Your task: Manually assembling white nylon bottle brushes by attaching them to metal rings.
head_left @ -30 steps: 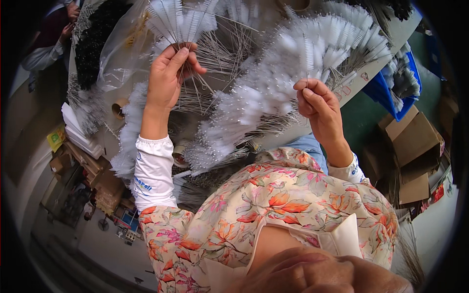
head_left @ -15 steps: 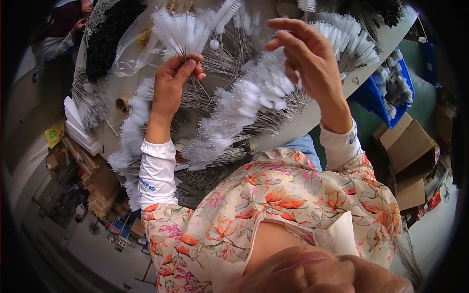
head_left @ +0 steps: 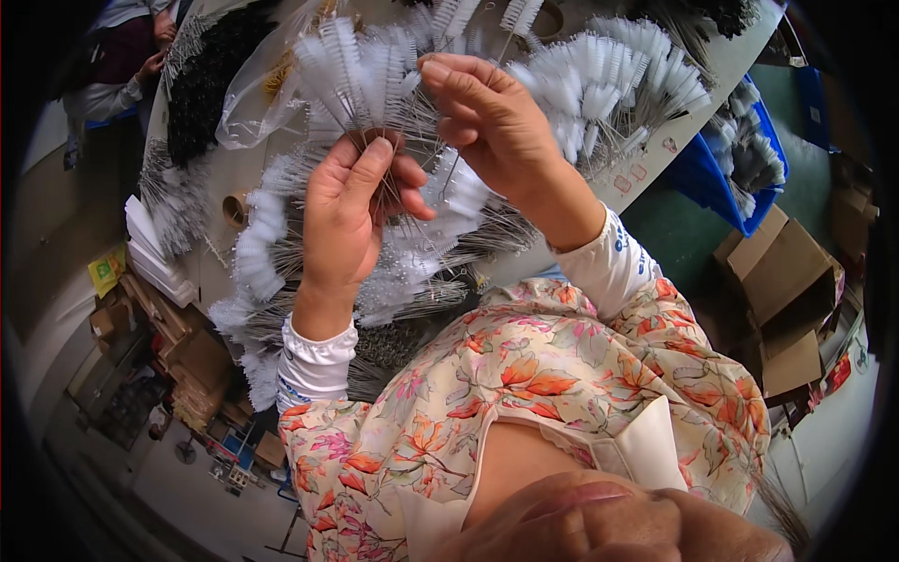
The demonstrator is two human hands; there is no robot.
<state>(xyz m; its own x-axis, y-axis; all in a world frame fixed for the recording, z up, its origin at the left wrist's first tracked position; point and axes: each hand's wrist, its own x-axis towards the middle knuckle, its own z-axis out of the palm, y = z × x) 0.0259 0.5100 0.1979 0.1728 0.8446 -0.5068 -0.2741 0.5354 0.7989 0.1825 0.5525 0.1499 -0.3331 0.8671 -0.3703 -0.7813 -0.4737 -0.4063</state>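
Note:
My left hand (head_left: 346,206) is closed round the wire stems of several white bristle brushes (head_left: 361,70), their heads fanned out above the fist. To its right, my right hand (head_left: 501,122) pinches its fingers on another white brush (head_left: 521,13). That brush's thin stem seems to run behind the fingers and come out below them; its grip is partly hidden. Beneath and around both hands lie piles of similar brushes (head_left: 613,70) with white heads and bare wire stems.
Dark brushes (head_left: 211,70) and a clear plastic bag (head_left: 248,112) lie to the left, near a cardboard tube (head_left: 235,208). Beyond the table's right edge stand a blue bin (head_left: 726,187) of brushes and an open carton (head_left: 782,290). Another person's hand (head_left: 153,64) shows at the far left.
My right hand has moved left, toward the left hand, and its fingers have closed on a brush. My left hand has come slightly nearer to me with its fan of brushes.

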